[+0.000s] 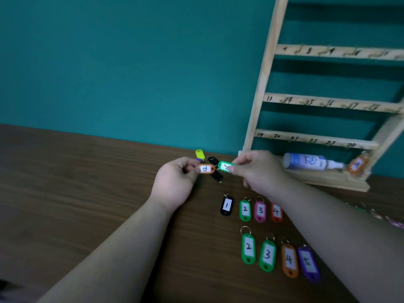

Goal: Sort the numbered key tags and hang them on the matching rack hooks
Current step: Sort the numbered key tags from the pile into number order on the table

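Orange tag (pixel 206 168), oblong plastic, in left hand (pixel 175 184); green tag (pixel 224 166) in right hand (pixel 260 171).

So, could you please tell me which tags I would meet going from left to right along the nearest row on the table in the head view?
green tag 2 → green tag 3 → orange tag 4 → purple tag 5

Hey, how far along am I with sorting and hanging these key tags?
Early. Done: two rows of tags lie in number order on the table. In hand: left hand pinches orange tag 12, right hand a green tag. Left: yellow tag and black tags unsorted; the rack shows just one orange tag.
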